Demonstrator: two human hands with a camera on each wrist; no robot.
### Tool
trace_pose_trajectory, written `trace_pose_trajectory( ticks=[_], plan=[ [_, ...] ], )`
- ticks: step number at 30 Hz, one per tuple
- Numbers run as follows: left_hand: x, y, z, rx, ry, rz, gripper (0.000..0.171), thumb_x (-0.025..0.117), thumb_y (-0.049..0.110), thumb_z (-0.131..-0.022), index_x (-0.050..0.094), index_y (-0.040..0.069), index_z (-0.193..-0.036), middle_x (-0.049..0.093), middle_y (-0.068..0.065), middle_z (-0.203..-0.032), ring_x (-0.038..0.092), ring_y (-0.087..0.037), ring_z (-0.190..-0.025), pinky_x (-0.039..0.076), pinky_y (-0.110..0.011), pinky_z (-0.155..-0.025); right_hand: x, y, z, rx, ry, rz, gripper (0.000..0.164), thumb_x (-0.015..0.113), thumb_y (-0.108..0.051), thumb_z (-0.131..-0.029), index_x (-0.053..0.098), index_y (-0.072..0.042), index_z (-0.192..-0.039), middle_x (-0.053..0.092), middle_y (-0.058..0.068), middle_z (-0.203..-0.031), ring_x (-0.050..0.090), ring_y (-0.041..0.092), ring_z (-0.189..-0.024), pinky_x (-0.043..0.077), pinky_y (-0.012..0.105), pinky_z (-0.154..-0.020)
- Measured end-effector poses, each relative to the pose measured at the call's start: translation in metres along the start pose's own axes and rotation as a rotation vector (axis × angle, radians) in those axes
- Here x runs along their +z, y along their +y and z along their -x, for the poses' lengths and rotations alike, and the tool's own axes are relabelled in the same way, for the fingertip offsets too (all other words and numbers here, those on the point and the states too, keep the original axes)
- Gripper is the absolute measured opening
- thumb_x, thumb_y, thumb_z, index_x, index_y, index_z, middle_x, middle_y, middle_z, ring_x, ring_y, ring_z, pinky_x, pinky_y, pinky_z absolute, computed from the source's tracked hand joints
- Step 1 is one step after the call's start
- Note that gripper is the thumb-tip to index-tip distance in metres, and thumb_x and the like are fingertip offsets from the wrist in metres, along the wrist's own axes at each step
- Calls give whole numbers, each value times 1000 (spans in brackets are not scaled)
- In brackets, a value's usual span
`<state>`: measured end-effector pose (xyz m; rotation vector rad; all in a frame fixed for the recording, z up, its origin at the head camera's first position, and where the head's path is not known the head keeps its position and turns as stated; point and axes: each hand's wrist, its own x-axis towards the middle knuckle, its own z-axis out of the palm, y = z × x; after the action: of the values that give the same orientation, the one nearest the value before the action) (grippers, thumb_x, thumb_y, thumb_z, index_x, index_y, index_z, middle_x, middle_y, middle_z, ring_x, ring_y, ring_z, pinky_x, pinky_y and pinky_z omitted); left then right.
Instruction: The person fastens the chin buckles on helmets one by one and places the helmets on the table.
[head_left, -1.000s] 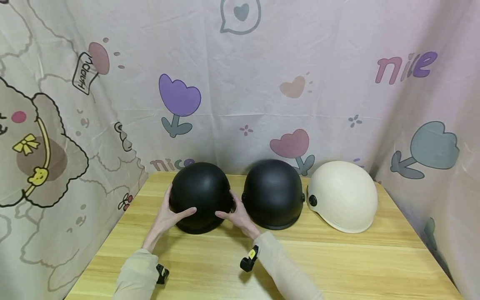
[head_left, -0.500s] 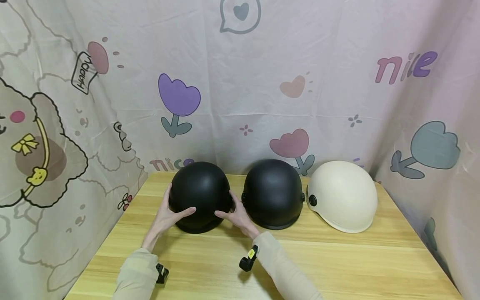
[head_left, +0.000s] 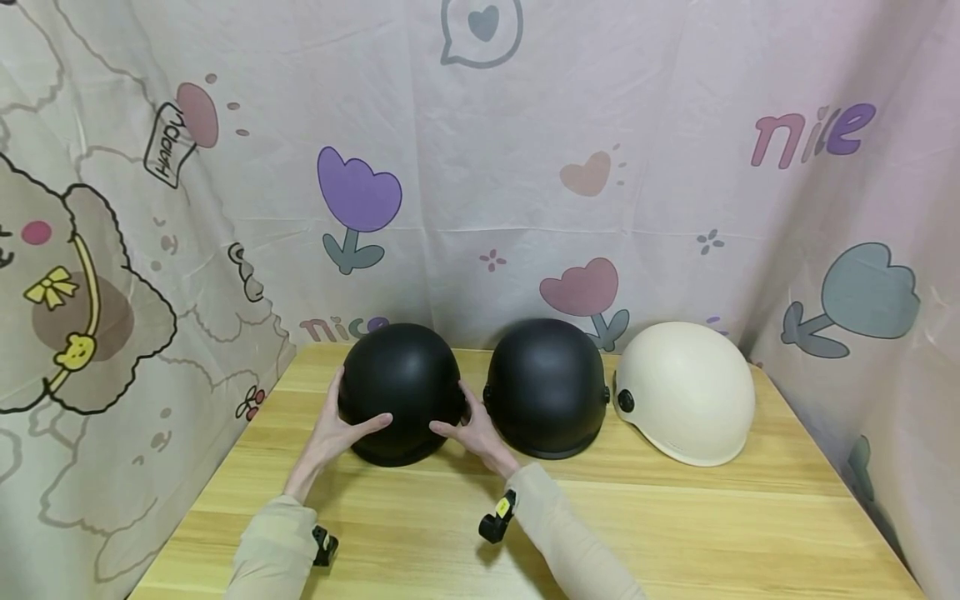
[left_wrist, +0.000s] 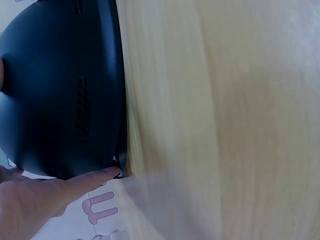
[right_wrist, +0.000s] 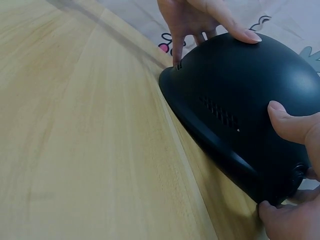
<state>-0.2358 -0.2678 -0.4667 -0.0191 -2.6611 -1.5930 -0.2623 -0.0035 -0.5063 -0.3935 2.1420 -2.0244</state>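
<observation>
A matte black helmet sits at the left end of a row on the table. My left hand grips its left side, thumb across the front and fingers along the side. On the opposite side my right hand holds it, thumb pointing inward. In the left wrist view, a finger reaches down to the rim of the helmet. Slotted vents show low on the shell in the right wrist view, and a right fingertip lies at the rim's corner. Some fingers are hidden behind the helmet.
A second black helmet with side knobs stands close to the right of my right hand. Beyond it is a cream helmet with a black knob. A printed curtain hangs behind the wooden table.
</observation>
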Motion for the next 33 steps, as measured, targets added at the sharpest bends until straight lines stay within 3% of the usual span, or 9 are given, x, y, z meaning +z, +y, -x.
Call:
trace_pose_trajectory(
  ticks=[13, 20, 22, 25, 29, 33],
  plan=[
    [0, 2, 0, -1, -3, -1, 127, 86, 31, -79, -10, 33, -162, 1, -14, -171, 12, -47, -153, 18, -74, -117, 0, 3, -1, 2, 4, -16, 96, 79, -14, -87, 19, -7, -161, 24, 22, -165, 27, 41, -152, 27, 54, -123],
    [2, 4, 2, 29, -12, 22, 125, 83, 29, -82, -13, 29, -161, -5, -13, -171, 8, -47, -154, 15, -75, -117, -2, 1, 1, -2, -5, 23, 98, 80, -17, -86, 18, -7, -161, 24, 22, -165, 26, 40, -153, 27, 55, -123],
    [5, 6, 4, 40, 10, 7, 123, 82, 31, -83, -13, 28, -162, -6, -13, -171, 7, -46, -154, 15, -76, -117, -6, -3, 4, 10, 5, 80, 99, 81, -23, -86, 18, -10, -162, 24, 22, -166, 26, 40, -153, 27, 56, -123],
    [13, 11, 8, 96, 101, -40, 119, 82, 32, -82, -4, 23, -163, -3, -15, -170, 6, -44, -155, 14, -75, -117, -13, -11, 12, 0, 22, 184, 98, 80, -30, -87, 20, -14, -162, 23, 20, -166, 26, 40, -153, 29, 57, -122],
    [29, 24, 15, 196, 223, -55, 109, 82, 30, -81, 10, 19, -163, 2, -17, -169, -3, -40, -156, 9, -75, -118, -28, -24, 21, -123, 39, 272, 88, 78, -25, -90, 26, -14, -160, 26, 16, -166, 26, 37, -153, 32, 54, -121],
    [48, 37, 20, 293, 260, -18, 99, 80, 25, -83, 19, 16, -161, 9, -16, -169, -4, -37, -158, 8, -75, -118, -48, -39, 31, -311, 75, 292, 79, 76, -10, -89, 34, -7, -156, 32, 19, -163, 31, 35, -151, 34, 48, -120]
  ],
)
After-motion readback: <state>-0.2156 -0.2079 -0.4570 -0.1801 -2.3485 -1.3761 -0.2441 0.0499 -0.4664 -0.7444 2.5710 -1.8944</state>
